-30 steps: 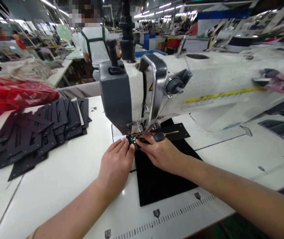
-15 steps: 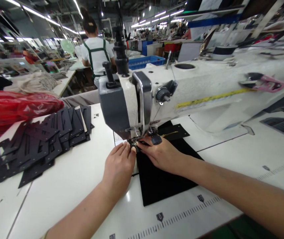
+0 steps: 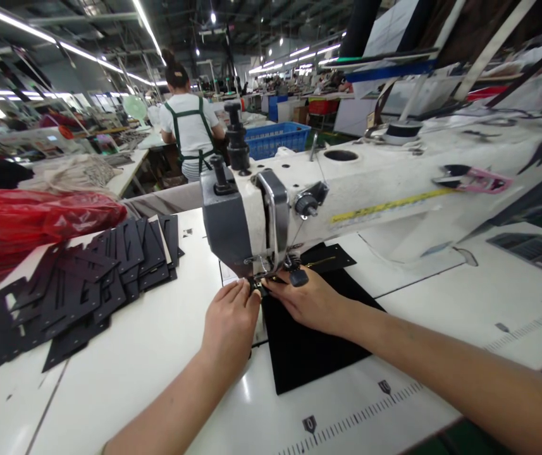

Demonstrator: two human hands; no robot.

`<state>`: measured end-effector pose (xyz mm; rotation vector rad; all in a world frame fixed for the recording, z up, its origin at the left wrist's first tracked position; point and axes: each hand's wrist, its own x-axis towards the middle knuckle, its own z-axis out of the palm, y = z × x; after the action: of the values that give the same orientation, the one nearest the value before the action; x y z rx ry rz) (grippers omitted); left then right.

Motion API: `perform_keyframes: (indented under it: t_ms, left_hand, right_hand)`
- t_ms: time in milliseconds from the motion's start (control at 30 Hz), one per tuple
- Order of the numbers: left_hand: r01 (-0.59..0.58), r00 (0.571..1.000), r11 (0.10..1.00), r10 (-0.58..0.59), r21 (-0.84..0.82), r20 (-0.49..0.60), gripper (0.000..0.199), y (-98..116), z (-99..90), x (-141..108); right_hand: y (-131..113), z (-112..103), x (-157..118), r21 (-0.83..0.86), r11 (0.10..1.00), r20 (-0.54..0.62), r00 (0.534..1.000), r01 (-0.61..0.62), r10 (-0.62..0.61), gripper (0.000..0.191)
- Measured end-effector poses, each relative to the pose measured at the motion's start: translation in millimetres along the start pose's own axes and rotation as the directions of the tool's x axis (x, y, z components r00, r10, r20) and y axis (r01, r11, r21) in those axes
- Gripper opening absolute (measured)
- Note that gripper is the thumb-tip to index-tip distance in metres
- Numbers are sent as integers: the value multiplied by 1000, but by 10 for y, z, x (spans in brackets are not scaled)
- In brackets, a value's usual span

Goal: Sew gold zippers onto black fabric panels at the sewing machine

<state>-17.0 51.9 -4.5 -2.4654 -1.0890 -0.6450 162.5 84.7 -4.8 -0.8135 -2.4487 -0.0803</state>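
Under the needle area of a white and grey sewing machine (image 3: 227,221) lies a flat black fabric piece (image 3: 318,351). My left hand (image 3: 230,319) is at its left edge, fingertips pinched together close to the presser foot. My right hand (image 3: 311,303) lies over the piece, its fingers gripping the edge just right of the needle. The fingertips of both hands nearly meet there, and the machine head partly hides them. Behind my right hand, a black strip with small holes (image 3: 343,254) and a thin gold-coloured line (image 3: 320,261) stick out.
Several black cut pieces with slots (image 3: 85,284) lie in an overlapping pile at the left, beside a red plastic bag (image 3: 38,221). Pink-handled thread snips (image 3: 482,180) rest on the machine arm. Ahead, a person (image 3: 192,126) stands facing away near a blue crate (image 3: 275,139).
The camera view has shifted a little, so the machine and pile sit slightly lower. Both hands stay at the needle, holding the black piece with hardly any visible movement.
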Motion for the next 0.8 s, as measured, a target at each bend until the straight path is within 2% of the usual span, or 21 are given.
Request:
perform_keyframes:
  t_ms: [333,600,800]
  left_hand:
    - [36,999,999,-36,-17,17,17,-18,33,-20]
    - [45,999,999,-45,-20,-16,17,-33,50,-51]
    - [52,998,999,-53,-10,-44,20,-42,77,-54]
  right_hand:
    - [14,25,9,59,998,-35,999,-12,14,16]
    - [-25,77,-14,100,994,-86,994,-54,63,15]
    - [5,92,0,90,995,-85,995,-34,42,16]
